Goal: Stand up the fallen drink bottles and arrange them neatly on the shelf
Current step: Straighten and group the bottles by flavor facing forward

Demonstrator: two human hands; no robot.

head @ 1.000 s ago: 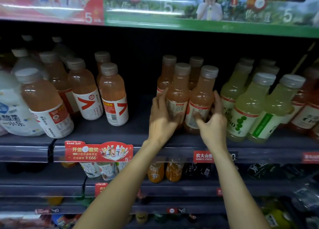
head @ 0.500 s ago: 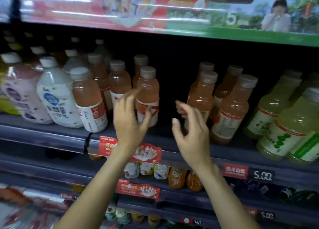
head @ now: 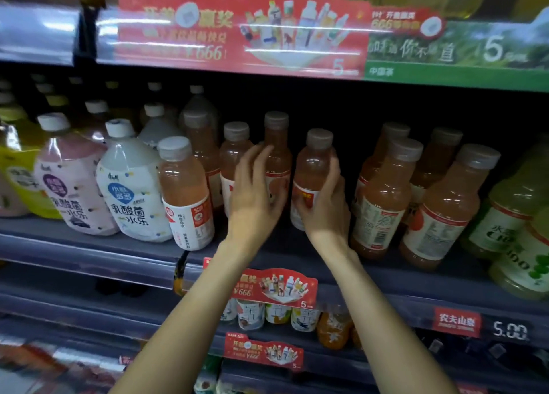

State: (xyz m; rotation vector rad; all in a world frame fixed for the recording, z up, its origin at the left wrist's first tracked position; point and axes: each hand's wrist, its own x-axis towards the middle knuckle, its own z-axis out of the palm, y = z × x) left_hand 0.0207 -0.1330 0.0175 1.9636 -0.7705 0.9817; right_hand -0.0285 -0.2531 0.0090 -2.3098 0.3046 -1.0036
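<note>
Both hands have shifted from the middle group of orange drinks to the bottles left of the gap. On the shelf (head: pixel 89 245), mid-frame, the right hand (head: pixel 323 206) curls round an upright orange bottle (head: pixel 315 167); the left hand (head: pixel 255 194) hovers spread-fingered before its neighbours. Best to slide the bottle upright, label forward, flush with its row.
</note>
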